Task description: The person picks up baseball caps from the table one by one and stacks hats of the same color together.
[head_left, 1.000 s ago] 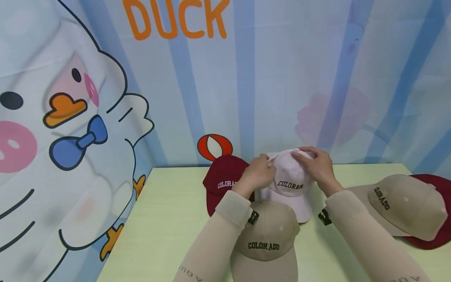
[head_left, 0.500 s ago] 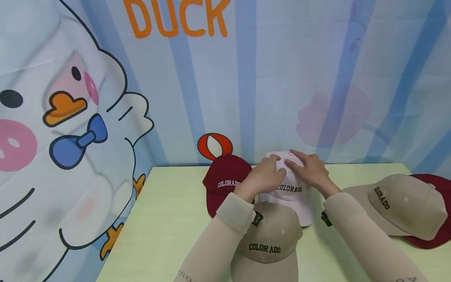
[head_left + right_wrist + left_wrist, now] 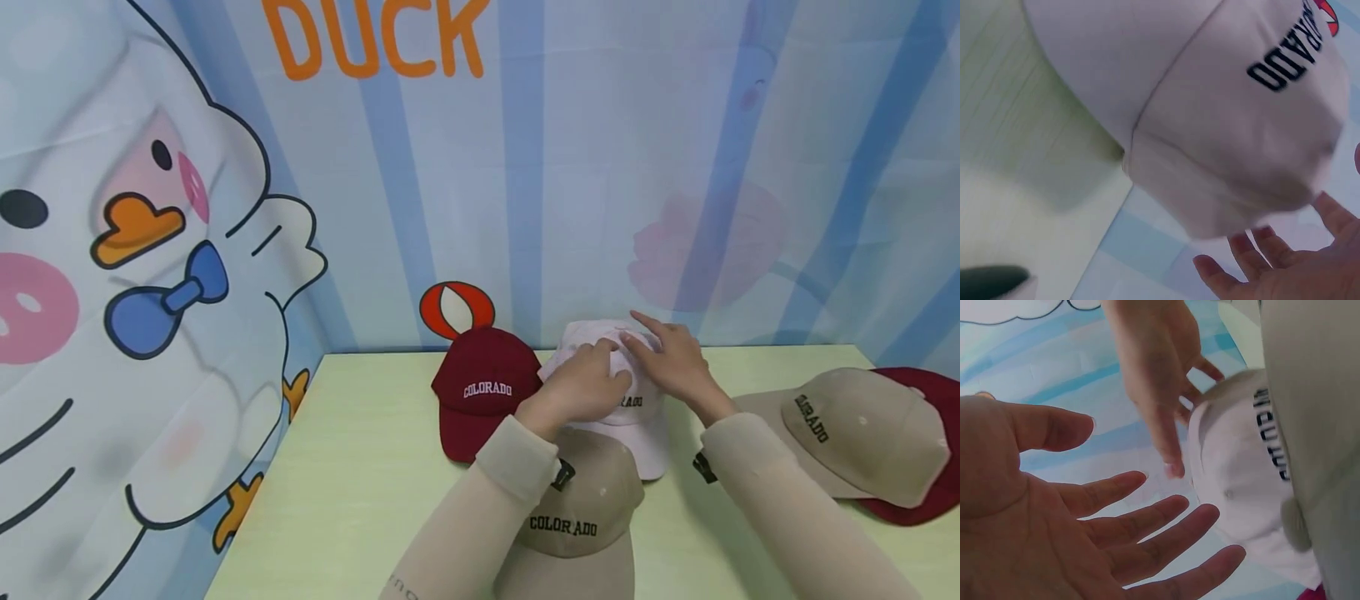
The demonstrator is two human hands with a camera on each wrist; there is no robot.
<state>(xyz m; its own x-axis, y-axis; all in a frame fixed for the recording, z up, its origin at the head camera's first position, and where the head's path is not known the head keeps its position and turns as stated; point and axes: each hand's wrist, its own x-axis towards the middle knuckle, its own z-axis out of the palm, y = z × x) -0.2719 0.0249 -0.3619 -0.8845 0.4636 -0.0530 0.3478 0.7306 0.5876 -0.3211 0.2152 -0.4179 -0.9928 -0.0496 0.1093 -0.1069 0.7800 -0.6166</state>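
Note:
A pale pink-white baseball cap [image 3: 636, 446] lettered COLORADO sits near the table's far edge, brim towards me. My left hand [image 3: 581, 387] hovers in front of its crown in the head view, hiding part of the lettering. The left wrist view shows that hand [image 3: 1041, 531] palm up front with fingers spread and nothing in them. My right hand [image 3: 678, 364] is at the crown's upper right side. In the right wrist view, its extended fingertips [image 3: 1329, 209] lie at the crown's edge, with no firm grip visible; whether they touch is hard to tell.
To the left stands a maroon cap [image 3: 483, 358]. A tan cap [image 3: 577, 512] sits in front, partly under my left sleeve. At the right, another tan cap [image 3: 862, 433] overlaps a second maroon cap [image 3: 933, 383]. Behind the pale table [image 3: 352, 500] hangs a printed duck backdrop [image 3: 465, 192].
Both hands pinched the pale cap's crown top a second ago, and the fingers have since loosened. My left hand has shifted right and slightly down across its front. The other caps stay put.

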